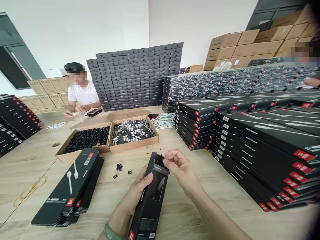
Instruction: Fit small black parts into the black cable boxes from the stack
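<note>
My left hand (136,193) grips a long black retail box (150,200) from the left side, thumb across its front. My right hand (178,166) pinches the top end of that box with fingertips together, at its flap. A few small black clips (119,167) lie loose on the wooden table (30,160) just left of the box. To the left lies a stack of flat black boxes (71,188) printed with a white cable.
Two open cartons hold black clips (87,138) and black-and-white items (131,131). Large stacks of black boxes (262,146) fill the right side. A person in a white shirt (81,93) sits at the far left. Another person's arm (311,81) shows at far right. White cables (163,120) lie behind the cartons.
</note>
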A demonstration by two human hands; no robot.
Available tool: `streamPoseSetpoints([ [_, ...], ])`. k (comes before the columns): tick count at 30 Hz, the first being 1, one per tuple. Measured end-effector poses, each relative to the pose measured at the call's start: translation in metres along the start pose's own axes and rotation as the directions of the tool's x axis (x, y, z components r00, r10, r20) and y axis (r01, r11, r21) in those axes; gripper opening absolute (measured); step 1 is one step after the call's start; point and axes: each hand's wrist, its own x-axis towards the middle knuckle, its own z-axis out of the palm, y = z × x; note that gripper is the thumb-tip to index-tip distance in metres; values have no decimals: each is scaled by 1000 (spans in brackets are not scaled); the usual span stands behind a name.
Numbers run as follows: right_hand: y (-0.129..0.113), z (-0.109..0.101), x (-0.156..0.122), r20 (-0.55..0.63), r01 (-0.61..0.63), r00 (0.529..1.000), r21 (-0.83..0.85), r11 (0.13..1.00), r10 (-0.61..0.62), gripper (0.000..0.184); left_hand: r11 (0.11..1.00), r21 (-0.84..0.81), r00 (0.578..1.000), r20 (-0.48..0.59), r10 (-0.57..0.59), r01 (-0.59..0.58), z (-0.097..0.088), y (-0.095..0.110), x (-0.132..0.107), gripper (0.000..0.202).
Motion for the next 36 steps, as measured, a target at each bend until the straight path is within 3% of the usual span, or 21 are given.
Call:
streamPoseSetpoints([
  [8, -9, 3, -3, 89, -16, 996, -52, 999, 20, 16, 991, 116, 997, 59, 54, -60, 5, 3, -5, 54],
  [12, -13, 4, -3, 103, 68, 993, -105, 992, -57, 12, 966, 247, 996, 63, 69, -82, 8, 10, -11, 53],
  [16, -17, 4, -4, 153, 125, 983, -167, 978, -100, 9, 913, 395, 992, 108, 67, -105, 8, 17, -15, 51],
  [22, -12, 5, -2, 160, 83, 985, -159, 984, -57, 15, 799, 573, 977, 200, 79, -182, 11, 19, -18, 54],
  [27, -3, 10, -2, 79, 55, 996, -93, 994, -48, 15, 896, 440, 995, 91, 29, -66, 9, 16, -19, 54],
  [33, -9, -1, -2, 259, -55, 965, 4, 998, 52, 22, 965, 260, 999, 21, 26, -31, 2, 16, -16, 61],
  [36, -8, -4, -2, 242, -78, 967, -31, 996, 83, 23, 971, 237, 999, 38, 1, -10, -1, 14, -15, 63],
])
